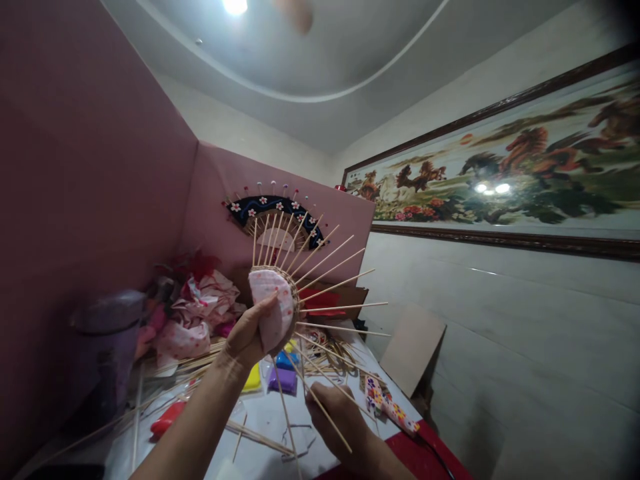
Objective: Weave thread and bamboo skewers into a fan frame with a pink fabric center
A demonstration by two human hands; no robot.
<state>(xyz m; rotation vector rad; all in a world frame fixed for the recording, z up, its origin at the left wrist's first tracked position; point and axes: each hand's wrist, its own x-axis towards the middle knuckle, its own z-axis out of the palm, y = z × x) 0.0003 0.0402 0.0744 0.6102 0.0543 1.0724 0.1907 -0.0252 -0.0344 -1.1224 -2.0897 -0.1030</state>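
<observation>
My left hand (253,327) grips a half-finished hand fan by its half-round base (273,293), which is covered in white cloth with pink dots. The thumb lies across the front of the cloth. Thin wooden sticks (333,287) radiate from the base's curved edge, where a woven band (296,300) runs around. Below the base, my right hand (333,410) is closed among the lower sticks. Its fingers are pressed together near a thin strand; what they pinch is too small to make out.
On the table (260,413) lie purple clay (283,380), a red packet (167,419), loose sticks (260,437) and a flowered glue gun (393,408) with a cord. Crumpled cloth (205,307) is piled at left beside a purple container (107,347). A decorated dark fan (275,203) is on the pink panel behind.
</observation>
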